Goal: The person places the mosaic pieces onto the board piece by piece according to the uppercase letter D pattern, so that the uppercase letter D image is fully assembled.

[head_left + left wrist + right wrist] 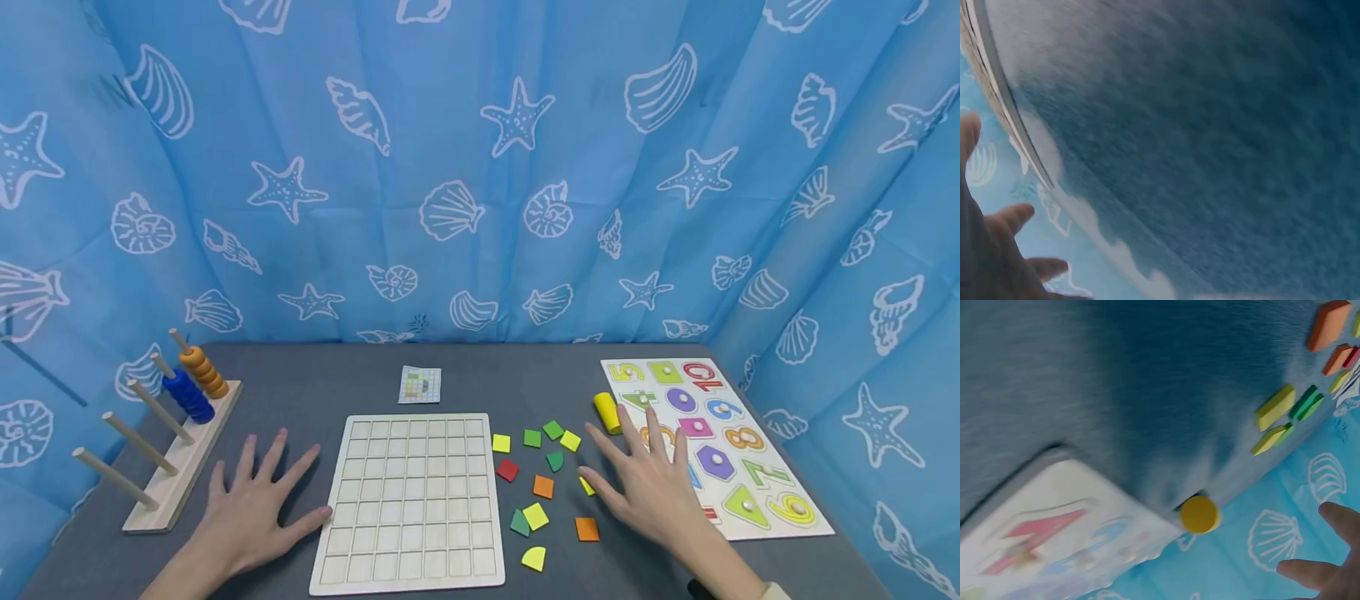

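My left hand [251, 508] lies spread on the dark table, its thumb tip at the left edge of a wooden grid board [408, 508]. Fingers spread, my right hand [652, 483] reaches over the left edge of a white number puzzle [776, 483]. Neither hand holds anything. Close to the right fingertips lie a yellow cylinder [607, 413] and a yellow piece [587, 487], partly hidden by the thumb. Several small flat pieces, such as an orange square [587, 529], a red square [507, 470] and a yellow quarter-round [534, 558], are scattered between board and right hand.
A wooden peg stand [187, 467] with orange rings [203, 372] and blue rings [187, 396] stands at the left. A small printed pattern card [420, 385] lies behind the board. A blue curtain [480, 167] with shell prints hangs along the table's back and sides.
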`<state>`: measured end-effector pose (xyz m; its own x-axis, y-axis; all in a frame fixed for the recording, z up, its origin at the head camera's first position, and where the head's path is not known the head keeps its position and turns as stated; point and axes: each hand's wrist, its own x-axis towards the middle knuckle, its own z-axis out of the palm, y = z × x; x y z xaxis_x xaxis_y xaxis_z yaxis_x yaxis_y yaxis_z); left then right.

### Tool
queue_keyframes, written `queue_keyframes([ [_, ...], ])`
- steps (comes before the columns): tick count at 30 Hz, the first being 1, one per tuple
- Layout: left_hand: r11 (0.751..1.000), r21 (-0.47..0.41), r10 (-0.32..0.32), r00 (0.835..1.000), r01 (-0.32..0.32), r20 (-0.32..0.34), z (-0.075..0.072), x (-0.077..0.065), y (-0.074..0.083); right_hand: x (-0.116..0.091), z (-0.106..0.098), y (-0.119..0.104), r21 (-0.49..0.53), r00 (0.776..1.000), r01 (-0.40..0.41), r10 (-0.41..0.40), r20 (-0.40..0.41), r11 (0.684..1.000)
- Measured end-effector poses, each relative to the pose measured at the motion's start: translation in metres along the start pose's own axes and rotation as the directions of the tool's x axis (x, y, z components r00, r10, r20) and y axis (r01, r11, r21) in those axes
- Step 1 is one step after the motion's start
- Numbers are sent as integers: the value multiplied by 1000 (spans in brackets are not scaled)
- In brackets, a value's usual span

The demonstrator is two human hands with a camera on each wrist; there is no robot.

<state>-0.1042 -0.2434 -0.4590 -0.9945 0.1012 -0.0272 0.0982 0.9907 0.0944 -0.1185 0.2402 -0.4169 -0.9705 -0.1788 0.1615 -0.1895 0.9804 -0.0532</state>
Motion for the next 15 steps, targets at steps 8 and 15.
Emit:
queue_keyframes([
  [8, 987, -158, 80, 969, -44, 232, -4, 1, 7, 18, 0, -19, 59, 997, 82, -83, 0, 995],
  [15, 976, -212, 121, 939, -53, 323, -5, 3, 8, 36, 3, -28, 188, 987, 134, -147, 58, 973],
])
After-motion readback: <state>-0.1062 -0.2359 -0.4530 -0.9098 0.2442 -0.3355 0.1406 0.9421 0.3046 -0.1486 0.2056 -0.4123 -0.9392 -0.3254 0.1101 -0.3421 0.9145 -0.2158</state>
